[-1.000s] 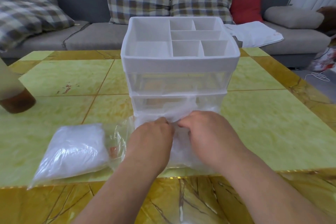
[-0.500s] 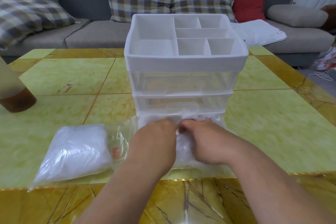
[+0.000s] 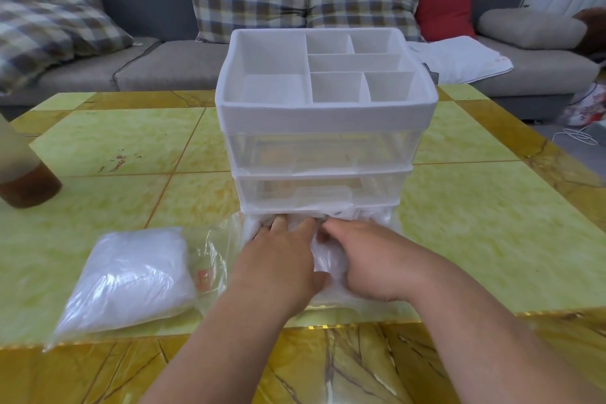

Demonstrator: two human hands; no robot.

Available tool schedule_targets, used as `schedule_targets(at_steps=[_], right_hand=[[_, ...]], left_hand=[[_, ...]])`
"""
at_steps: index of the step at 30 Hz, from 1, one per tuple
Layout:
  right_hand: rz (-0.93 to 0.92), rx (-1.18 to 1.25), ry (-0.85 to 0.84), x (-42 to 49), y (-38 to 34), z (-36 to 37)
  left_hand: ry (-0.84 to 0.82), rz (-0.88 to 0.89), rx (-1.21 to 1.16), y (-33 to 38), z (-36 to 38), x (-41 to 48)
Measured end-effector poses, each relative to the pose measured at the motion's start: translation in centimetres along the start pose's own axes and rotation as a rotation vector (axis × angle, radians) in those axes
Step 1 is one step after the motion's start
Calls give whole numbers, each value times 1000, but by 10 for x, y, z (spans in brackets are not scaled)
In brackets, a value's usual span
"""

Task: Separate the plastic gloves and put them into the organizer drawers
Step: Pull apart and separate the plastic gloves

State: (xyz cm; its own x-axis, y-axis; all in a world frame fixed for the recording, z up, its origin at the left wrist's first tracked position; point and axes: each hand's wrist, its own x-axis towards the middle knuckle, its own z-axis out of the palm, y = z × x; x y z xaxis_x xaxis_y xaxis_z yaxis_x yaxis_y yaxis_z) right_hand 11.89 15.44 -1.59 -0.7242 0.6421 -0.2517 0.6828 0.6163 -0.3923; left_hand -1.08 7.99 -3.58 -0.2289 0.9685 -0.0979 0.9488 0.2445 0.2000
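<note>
A white organizer (image 3: 324, 121) with a divided top tray and clear drawers stands in the middle of the table. Its bottom drawer (image 3: 373, 216) is pulled out toward me and holds crumpled clear plastic gloves (image 3: 323, 259). My left hand (image 3: 278, 256) lies on top of the gloves with fingers stretched forward, pressing them into the drawer. Beside it, my right hand (image 3: 364, 262) curls over the gloves, fingertips at the drawer's front. A clear bag of more plastic gloves (image 3: 131, 275) lies flat to the left of my left hand.
The table (image 3: 492, 223) has a green and gold marbled top, with its front edge close under my arms. A bottle with brown liquid (image 3: 23, 170) stands at the far left. A grey sofa (image 3: 164, 59) with checked cushions lies behind.
Both hands have slid forward, pushing the gloves deeper toward the organizer. My left hand's fingers have straightened over the gloves. The view has moved a little closer.
</note>
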Motion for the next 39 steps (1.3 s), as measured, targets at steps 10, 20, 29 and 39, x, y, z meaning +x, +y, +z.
schedule_targets(at_steps=[10,20,29,39], right_hand=[[11,-204,144,-35,-23,-24],[134,-22,68,6,-2,9],[107,28,25,17,12,18],[127,92,8,17,16,12]], left_hand=[[11,-52,15,2,11,8],[27,-60,22,0,6,5],[305,46,74,22,-23,-11],[201,297,-224,7,-12,3]])
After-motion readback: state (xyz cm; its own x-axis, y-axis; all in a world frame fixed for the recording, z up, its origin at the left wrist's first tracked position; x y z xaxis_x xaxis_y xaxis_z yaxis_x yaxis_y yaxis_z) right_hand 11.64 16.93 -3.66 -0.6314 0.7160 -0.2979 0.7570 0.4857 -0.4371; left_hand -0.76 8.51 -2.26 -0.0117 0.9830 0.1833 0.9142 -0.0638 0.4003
